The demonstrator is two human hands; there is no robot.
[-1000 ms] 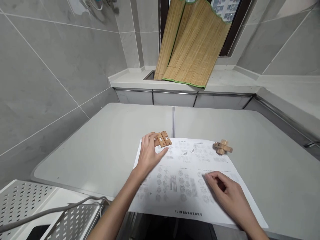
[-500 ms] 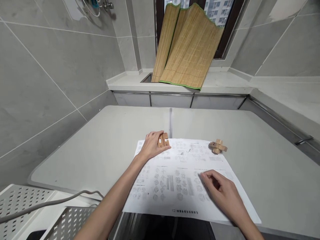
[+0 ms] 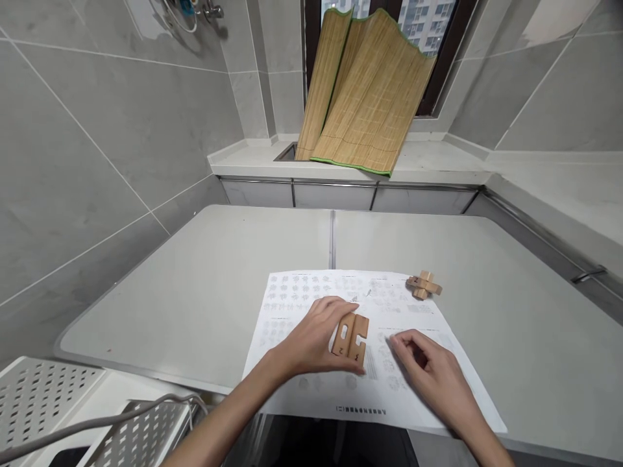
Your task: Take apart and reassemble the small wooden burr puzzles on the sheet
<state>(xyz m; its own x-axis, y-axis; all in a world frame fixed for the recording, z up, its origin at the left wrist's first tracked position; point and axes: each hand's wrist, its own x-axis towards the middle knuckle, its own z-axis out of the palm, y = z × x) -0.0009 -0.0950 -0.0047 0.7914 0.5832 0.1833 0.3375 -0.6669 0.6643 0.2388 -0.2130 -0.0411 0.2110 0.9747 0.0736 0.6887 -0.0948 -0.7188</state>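
Two flat wooden pieces with cut-outs, side by side, are in the grip of my left hand point(image 3: 324, 340) over the middle of the printed sheet point(image 3: 296, 395). The left piece point(image 3: 343, 334) has an oval slot; the right piece point(image 3: 359, 340) has a notch in its side. My thumb is at their near end and my fingers at the far end. My right hand point(image 3: 431, 373) rests on the sheet's right part, fingers curled together; whether anything is inside is hidden. Near the sheet's far right corner sits a crossed wooden block assembly point(image 3: 423, 285).
The sheet lies on a pale table point(image 3: 233, 259) with a seam down its middle. White perforated baskets point(image 3: 48, 395) and a grey cable point(image 3: 97, 423) are at the lower left. A bamboo mat point(image 3: 370, 97) leans by the window.
My left hand has moved nearer and to the right with the two wooden pieces, from the sheet's far edge to its middle. My right hand has stayed in place.
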